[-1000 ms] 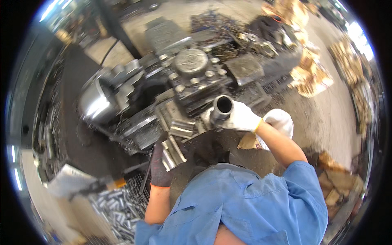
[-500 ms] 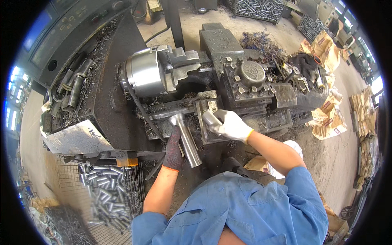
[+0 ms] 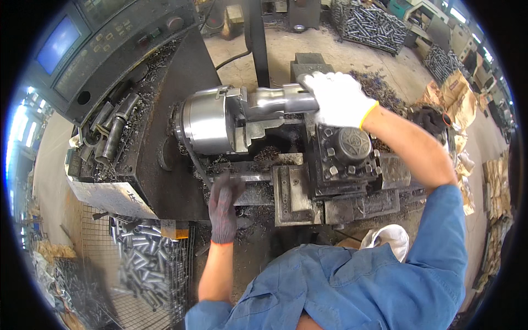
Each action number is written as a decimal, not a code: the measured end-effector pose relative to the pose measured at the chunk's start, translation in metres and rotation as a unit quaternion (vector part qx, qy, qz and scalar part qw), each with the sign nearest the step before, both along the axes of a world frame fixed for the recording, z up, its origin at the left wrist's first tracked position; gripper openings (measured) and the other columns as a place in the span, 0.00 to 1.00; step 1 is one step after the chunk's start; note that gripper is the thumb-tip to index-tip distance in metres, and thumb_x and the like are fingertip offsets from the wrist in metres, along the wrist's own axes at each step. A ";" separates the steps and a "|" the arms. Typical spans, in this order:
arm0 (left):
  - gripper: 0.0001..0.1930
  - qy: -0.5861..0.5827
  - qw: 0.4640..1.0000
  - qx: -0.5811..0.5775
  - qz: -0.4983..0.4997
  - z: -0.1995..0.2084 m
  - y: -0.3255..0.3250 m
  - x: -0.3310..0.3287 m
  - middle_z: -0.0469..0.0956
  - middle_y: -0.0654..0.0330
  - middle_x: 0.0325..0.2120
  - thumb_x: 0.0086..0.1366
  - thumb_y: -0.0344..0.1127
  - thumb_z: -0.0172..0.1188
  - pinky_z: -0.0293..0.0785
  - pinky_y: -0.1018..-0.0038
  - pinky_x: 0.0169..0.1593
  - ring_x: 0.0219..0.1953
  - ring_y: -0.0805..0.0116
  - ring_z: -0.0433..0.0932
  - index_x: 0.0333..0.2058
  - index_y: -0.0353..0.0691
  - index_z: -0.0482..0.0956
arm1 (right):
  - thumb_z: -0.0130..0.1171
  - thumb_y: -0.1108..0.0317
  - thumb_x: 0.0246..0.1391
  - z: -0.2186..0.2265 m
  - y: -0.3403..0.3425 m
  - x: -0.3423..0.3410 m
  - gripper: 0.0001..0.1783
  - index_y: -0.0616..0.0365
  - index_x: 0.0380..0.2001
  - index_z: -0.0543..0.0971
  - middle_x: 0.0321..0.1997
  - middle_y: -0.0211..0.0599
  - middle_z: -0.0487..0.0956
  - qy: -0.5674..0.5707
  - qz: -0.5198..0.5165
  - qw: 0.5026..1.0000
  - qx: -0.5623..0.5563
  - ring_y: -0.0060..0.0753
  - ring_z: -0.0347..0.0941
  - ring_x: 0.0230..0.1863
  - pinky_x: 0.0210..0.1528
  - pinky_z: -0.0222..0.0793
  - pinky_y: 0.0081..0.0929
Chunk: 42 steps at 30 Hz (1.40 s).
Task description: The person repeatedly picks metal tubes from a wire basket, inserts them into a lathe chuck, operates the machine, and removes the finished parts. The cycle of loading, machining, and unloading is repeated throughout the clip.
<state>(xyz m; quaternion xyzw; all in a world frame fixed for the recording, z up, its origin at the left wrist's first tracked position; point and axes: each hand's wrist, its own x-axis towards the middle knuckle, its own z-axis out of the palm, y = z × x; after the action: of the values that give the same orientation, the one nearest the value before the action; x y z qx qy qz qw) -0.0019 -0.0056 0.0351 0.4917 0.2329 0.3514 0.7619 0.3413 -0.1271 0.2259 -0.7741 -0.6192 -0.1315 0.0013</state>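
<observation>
A shiny metal workpiece, cylindrical with a narrower stretch (image 3: 269, 102), lies level with its left end at the jaws of the lathe chuck (image 3: 208, 122). My right hand (image 3: 338, 99), in a white glove, is closed round its right end, above the bolted tool post (image 3: 352, 146). Its fingertips are partly hidden behind the glove. My left hand (image 3: 223, 212), in a dark glove with an orange cuff, is at the front of the lathe below the chuck, near a horizontal bar (image 3: 256, 177). Blur hides how its fingers are set.
At lower left a wire basket (image 3: 98, 231) holds many metal tubes. Swarf and loose steel tools (image 3: 118, 129) fill the tray beside the control panel (image 3: 60, 44). Far crates (image 3: 371, 27) hold more metal parts. Brown paper sacks (image 3: 459, 99) stand at right.
My right hand has moved up and left to the chuck with a metal piece. The flared tube has left my left hand, which is now lower and further left.
</observation>
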 end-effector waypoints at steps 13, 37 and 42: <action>0.18 0.119 0.918 -0.204 0.320 -0.139 -0.026 -0.204 0.85 0.55 0.45 0.74 0.45 0.64 0.82 0.63 0.48 0.45 0.61 0.85 0.55 0.41 0.79 | 0.80 0.50 0.37 -0.077 0.051 0.106 0.42 0.63 0.55 0.82 0.47 0.54 0.87 0.221 -0.043 0.920 -0.322 0.53 0.85 0.49 0.52 0.81 0.44; 0.23 0.564 0.655 0.402 0.301 -0.163 0.061 -0.260 0.82 0.53 0.44 0.79 0.46 0.56 0.76 0.60 0.52 0.47 0.54 0.80 0.58 0.30 0.77 | 0.69 0.56 0.54 -0.062 0.070 0.038 0.41 0.61 0.69 0.73 0.65 0.53 0.81 0.240 -0.039 0.963 -0.117 0.49 0.79 0.64 0.67 0.74 0.37; 0.25 0.254 0.845 0.039 0.469 -0.095 0.031 -0.224 0.80 0.48 0.51 0.77 0.41 0.59 0.76 0.60 0.58 0.52 0.56 0.79 0.65 0.30 0.73 | 0.65 0.58 0.62 -0.022 -0.036 -0.016 0.31 0.58 0.66 0.77 0.63 0.47 0.84 0.428 -0.063 0.894 0.113 0.38 0.84 0.58 0.61 0.79 0.35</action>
<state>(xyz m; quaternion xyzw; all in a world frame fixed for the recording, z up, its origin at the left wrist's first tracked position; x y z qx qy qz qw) -0.2255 0.0252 -0.0602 0.4252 0.6072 0.5387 0.4004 0.3255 -0.1626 0.2038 -0.7875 -0.4897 0.1434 0.3457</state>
